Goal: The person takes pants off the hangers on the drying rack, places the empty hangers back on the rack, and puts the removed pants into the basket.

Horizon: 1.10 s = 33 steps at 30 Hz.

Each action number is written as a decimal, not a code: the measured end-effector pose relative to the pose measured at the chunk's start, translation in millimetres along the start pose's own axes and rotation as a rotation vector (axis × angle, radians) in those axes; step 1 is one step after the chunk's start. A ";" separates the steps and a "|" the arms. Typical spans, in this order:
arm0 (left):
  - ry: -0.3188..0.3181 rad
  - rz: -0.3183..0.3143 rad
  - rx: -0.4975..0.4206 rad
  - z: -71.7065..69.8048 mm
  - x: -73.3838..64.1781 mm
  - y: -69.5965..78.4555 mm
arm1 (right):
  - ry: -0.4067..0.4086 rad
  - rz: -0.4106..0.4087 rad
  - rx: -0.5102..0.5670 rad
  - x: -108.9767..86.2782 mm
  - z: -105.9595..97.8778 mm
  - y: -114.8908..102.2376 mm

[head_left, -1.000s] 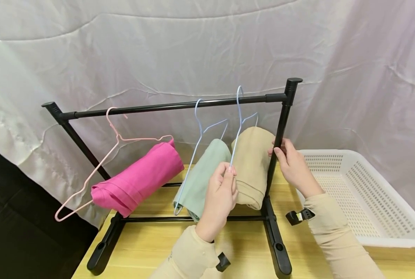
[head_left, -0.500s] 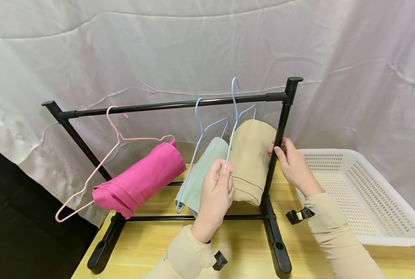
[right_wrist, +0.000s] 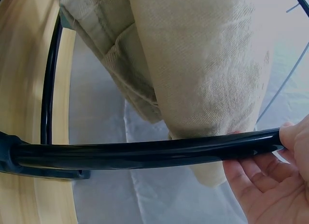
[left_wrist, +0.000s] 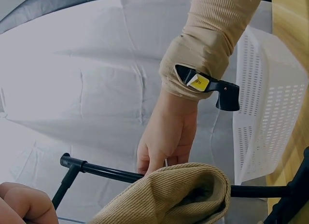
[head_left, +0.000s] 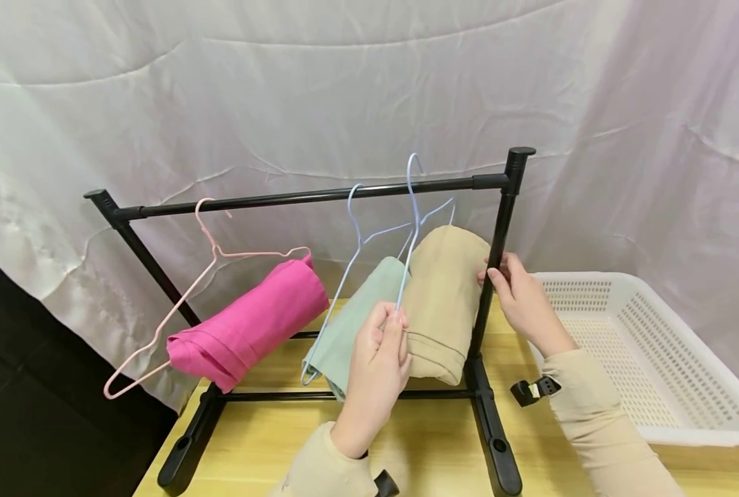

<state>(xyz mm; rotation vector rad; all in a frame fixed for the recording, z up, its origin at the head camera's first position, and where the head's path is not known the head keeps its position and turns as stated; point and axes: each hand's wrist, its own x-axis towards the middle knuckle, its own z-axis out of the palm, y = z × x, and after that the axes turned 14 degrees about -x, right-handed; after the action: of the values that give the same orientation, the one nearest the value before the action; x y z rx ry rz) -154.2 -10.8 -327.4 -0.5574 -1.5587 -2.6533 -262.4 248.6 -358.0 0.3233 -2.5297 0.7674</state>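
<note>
Left hand (head_left: 374, 376): closed to a pinch, your thumb and fingers have hold of the near end of a blue hanger (head_left: 416, 219); your forearm comes up from below.
Right hand (head_left: 526, 304): wrapped round the black upright (head_left: 499, 228), thumb in front, fingers behind, close to the cloth.
Beige bundle (head_left: 446, 304): draped over the hanger you pinch, between your hands.
Hook shift: compared with a second ago, that hanger's hook stands higher above the rail (head_left: 282, 199) and farther left, so it seems partly carried by your pinch, with less gap to its neighbour; you can't tell whether it touches the rail.
Green bundle (head_left: 347, 338): next along, on its own hanger.
Magenta bundle (head_left: 251, 321): well apart, toward the rail's left end.
</note>
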 end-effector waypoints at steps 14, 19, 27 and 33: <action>-0.014 -0.005 -0.020 -9.2 -20.9 -1.4 | -0.023 -0.014 -0.006 -1.2 0.2 -0.4; -0.020 0.002 -0.029 -12.2 -26.3 -3.2 | -0.028 -0.009 0.007 -1.1 0.4 -0.7; -0.019 -0.011 -0.020 -14.3 -32.0 -7.9 | 0.002 -0.015 -0.011 -0.9 -0.6 -0.8; -0.008 -0.041 -0.019 -16.6 -38.4 -11.5 | -0.001 -0.016 -0.007 -1.0 -0.2 -2.3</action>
<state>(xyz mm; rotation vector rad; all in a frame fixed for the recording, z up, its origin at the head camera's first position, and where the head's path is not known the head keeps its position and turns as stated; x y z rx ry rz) -125.3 -25.5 -356.4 -0.5438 -1.5665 -2.7016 -260.7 246.9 -357.3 0.3411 -2.5275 0.7522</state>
